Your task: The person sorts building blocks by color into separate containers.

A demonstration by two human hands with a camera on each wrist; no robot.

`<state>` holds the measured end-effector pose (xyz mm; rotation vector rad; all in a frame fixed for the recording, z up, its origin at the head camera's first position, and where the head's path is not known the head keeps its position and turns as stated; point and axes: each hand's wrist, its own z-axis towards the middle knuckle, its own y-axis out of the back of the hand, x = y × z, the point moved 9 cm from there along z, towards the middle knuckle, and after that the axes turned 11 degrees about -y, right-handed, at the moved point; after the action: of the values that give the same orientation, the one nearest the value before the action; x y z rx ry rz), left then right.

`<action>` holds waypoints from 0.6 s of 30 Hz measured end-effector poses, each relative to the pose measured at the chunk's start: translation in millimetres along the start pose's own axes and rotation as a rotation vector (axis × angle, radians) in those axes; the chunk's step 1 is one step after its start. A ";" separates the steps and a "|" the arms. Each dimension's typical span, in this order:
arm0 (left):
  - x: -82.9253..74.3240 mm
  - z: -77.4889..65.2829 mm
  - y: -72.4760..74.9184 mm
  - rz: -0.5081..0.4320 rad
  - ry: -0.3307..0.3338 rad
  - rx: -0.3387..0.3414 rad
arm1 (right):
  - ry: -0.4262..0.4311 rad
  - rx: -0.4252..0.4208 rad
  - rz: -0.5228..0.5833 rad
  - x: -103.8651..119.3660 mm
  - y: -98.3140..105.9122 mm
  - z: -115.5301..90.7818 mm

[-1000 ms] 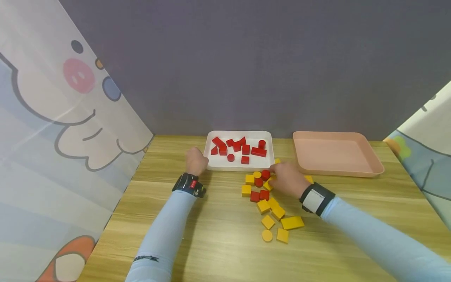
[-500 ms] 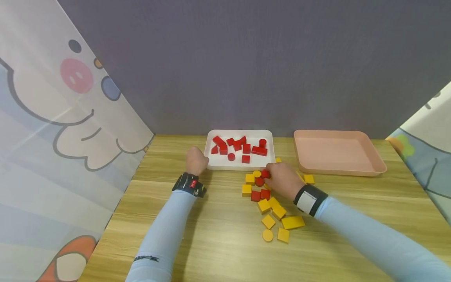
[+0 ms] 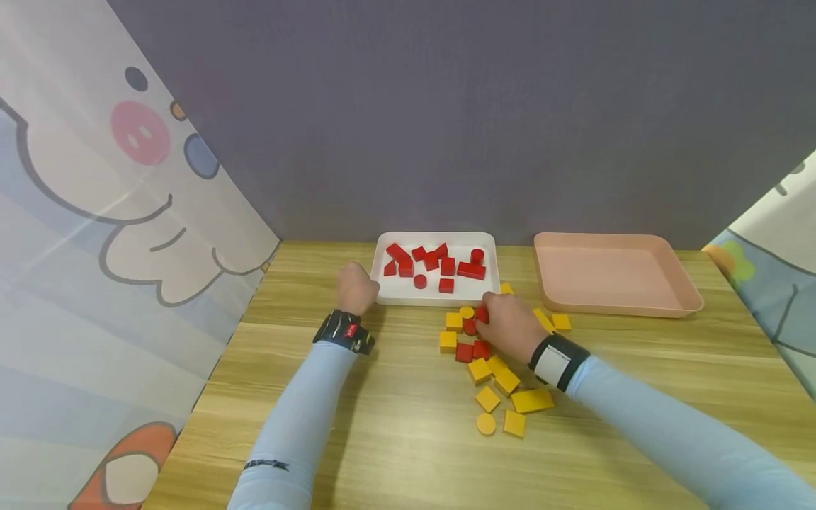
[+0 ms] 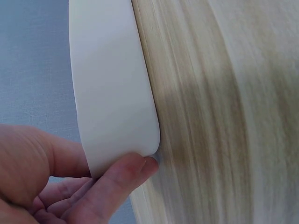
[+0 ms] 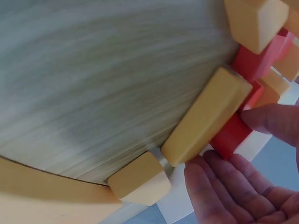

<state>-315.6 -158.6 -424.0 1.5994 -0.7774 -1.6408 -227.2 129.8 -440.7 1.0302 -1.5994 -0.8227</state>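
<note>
Red block (image 5: 231, 136) sits pinched between thumb and fingertips of the right hand (image 3: 511, 324), well apart from the left hand (image 3: 357, 288), which pinches the white tray (image 4: 112, 88).

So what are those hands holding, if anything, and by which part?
The left hand pinches the white tray by its near left corner; the right hand holds a red block by opposite sides, between thumb and fingertips.
</note>
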 end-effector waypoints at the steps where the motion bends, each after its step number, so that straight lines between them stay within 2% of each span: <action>1: -0.4 0.1 0.1 0.003 -0.002 0.000 | -0.002 0.011 0.006 -0.4 -0.1 0.4; 11: -2.3 0.3 1.1 0.012 -0.016 -0.013 | -0.028 0.081 0.049 -1.4 5.6 2.3; 14: -1.6 0.3 0.7 0.013 -0.007 -0.011 | -0.003 0.084 0.067 5.3 15.9 0.0; 18: -2.0 0.1 1.0 0.030 0.002 -0.014 | 0.056 0.043 0.058 19.6 36.7 -0.9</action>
<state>-315.6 -157.5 -422.0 1.5722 -0.7838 -1.6199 -236.6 126.6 -400.2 1.0240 -1.5981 -0.7172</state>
